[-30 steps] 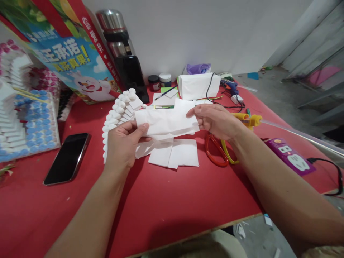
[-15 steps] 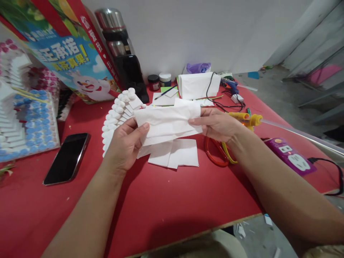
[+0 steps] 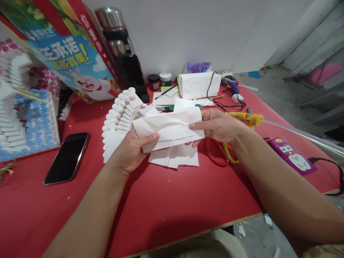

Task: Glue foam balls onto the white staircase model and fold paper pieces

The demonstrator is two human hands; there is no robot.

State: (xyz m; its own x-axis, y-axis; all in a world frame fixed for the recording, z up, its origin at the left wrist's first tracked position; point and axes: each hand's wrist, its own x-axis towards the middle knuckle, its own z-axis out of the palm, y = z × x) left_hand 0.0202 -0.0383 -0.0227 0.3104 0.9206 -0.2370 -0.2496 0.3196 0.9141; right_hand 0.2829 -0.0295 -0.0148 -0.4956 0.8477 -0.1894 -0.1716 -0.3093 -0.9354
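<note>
Both hands hold a folded sheet of white paper above the table. My left hand pinches its left end, thumb on top and fingers beneath. At the right end my right hand grips it the same way. Several cut white paper pieces lie on the table under the sheet. Left of it stands a white stepped model, built of folded card with round white tips along its edge. Scissors with red and yellow handles lie below my right hand, their blades hidden.
A phone lies at the left on the red table. A yellow glue gun and a purple power strip are at the right. Behind are paint jars, a steel flask and a printed bag.
The sheet has come slightly lower and tilted, covering more of the loose pieces. My left hand has shifted a little right and down, its thumb farther onto the paper.
</note>
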